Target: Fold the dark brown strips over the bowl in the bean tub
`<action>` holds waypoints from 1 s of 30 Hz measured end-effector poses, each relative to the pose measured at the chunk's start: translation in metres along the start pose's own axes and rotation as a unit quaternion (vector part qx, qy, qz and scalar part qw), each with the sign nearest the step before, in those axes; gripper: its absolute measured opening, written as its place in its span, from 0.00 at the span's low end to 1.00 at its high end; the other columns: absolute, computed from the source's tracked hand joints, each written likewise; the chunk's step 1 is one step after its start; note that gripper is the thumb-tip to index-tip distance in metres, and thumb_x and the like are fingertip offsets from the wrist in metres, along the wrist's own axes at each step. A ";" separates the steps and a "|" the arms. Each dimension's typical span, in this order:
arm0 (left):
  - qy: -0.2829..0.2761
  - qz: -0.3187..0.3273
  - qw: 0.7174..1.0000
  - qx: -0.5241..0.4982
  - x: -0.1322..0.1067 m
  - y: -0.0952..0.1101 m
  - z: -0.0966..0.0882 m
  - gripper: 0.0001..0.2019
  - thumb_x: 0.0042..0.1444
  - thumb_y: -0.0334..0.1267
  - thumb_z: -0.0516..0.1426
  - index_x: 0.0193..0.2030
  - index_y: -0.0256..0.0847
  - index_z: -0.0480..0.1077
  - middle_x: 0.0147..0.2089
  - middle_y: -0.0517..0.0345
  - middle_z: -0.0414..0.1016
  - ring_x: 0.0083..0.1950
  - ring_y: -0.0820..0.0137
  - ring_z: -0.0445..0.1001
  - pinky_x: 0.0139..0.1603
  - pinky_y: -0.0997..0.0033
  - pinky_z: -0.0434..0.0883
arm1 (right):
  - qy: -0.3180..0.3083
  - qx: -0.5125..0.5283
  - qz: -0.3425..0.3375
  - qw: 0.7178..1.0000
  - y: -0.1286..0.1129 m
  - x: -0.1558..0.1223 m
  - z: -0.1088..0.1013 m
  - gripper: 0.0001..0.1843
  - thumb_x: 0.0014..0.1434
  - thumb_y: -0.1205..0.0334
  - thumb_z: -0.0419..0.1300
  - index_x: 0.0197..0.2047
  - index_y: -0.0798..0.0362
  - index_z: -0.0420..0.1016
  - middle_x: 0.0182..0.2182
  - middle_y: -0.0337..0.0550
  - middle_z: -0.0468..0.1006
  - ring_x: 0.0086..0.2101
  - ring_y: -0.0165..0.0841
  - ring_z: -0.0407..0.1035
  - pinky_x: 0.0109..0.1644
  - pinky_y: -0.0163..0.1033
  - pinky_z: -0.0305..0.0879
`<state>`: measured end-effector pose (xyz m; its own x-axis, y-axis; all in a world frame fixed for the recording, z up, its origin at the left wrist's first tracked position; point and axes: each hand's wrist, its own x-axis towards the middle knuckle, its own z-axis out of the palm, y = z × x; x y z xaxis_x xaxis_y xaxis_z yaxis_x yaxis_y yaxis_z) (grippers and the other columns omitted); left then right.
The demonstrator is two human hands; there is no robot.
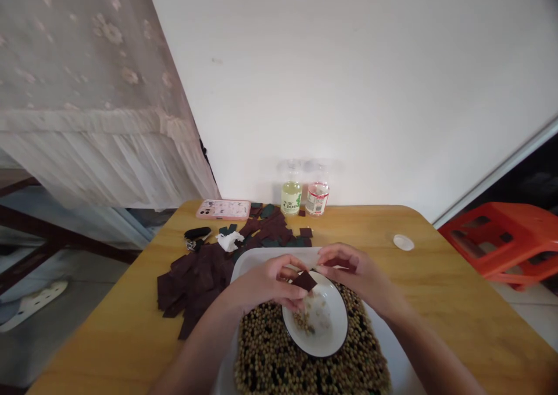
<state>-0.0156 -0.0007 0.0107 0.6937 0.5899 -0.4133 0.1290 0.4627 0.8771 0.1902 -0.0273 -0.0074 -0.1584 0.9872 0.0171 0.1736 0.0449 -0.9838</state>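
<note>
My left hand (268, 282) pinches a small dark brown square packet (304, 280) just above a white bowl (333, 334). My right hand (353, 270) is closed on the same packet's other end, fingers curled. The bowl holds a few pale beans and sits on a white tray (257, 258) filled with mixed tan and dark beans (279, 360). Both hands hover over the bowl's far rim.
A heap of dark brown and green square packets (204, 276) lies left of the tray on the wooden table (453, 290). Behind are two small bottles (291, 196), a pink phone (223, 209), keys (196, 235), crumpled tissue (229, 241), a white cap (403, 242). An orange stool (501, 241) stands right.
</note>
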 end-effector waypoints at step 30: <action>-0.024 -0.031 0.990 -0.137 0.005 -0.006 -0.003 0.11 0.46 0.33 0.61 0.39 0.34 0.72 0.36 0.49 0.79 0.42 0.62 0.77 0.41 0.71 0.72 | -0.019 -0.187 -0.042 0.981 -0.017 -0.011 0.014 0.04 0.52 0.63 0.57 0.33 0.49 0.72 0.28 0.37 0.75 0.28 0.27 0.69 0.29 0.31 0.65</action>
<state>-0.0148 0.0019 0.0028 0.7238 0.5266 -0.4459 -0.0209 0.6627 0.7486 0.1748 -0.0406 0.0069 -0.2233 0.9713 0.0822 0.5016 0.1868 -0.8447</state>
